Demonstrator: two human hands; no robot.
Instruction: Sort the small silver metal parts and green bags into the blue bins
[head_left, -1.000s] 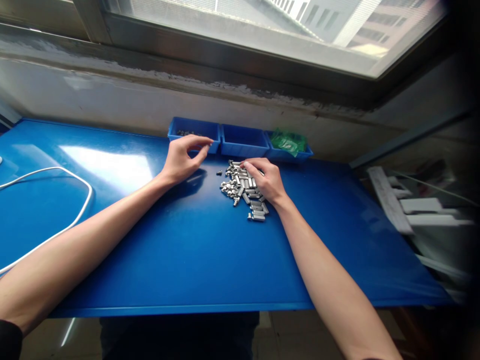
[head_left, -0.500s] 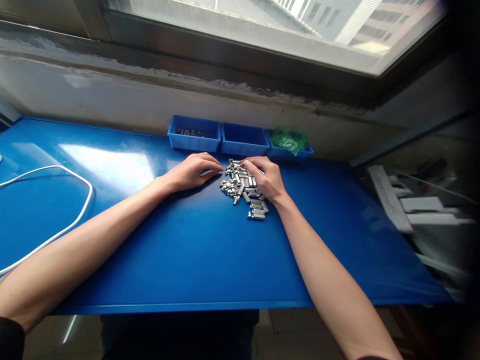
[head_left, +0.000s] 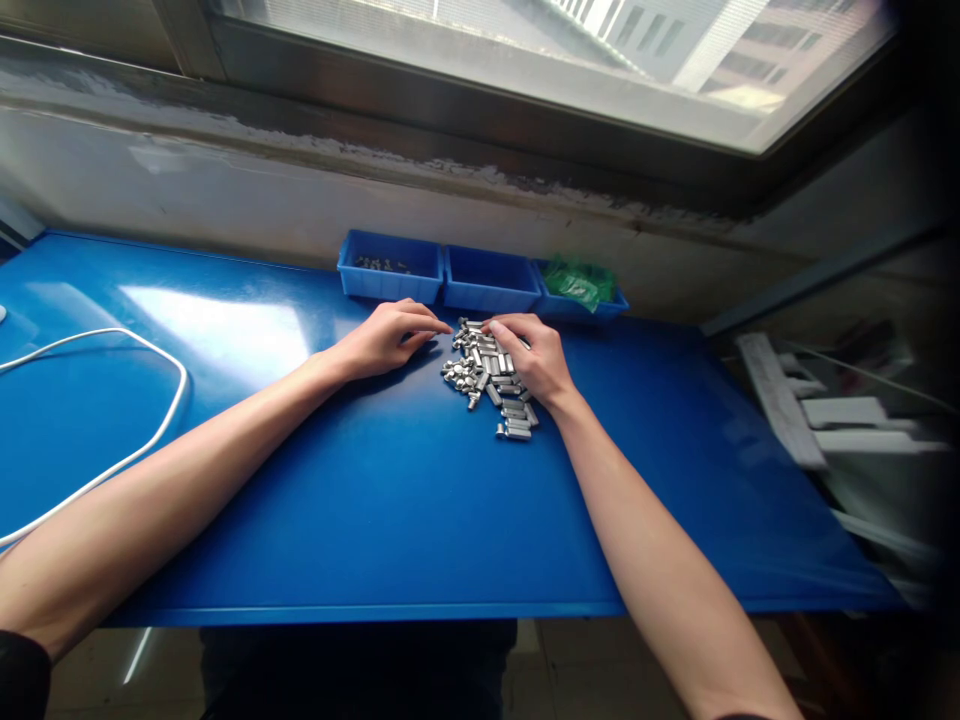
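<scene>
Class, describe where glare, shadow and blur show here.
In the head view, glare whitens the blue table left of the left hand, a shadow darkens it below that hand, and the white pieces at far right look smeared.

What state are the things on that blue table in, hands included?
Metal parts: loosely piled
Left hand: half-curled, beside them
Right hand: curled, over their right side
Left bin: open-topped, holding small pieces
Middle bin: open-topped
Right bin: holding crumpled green plastic
White cable: lying curved
</scene>
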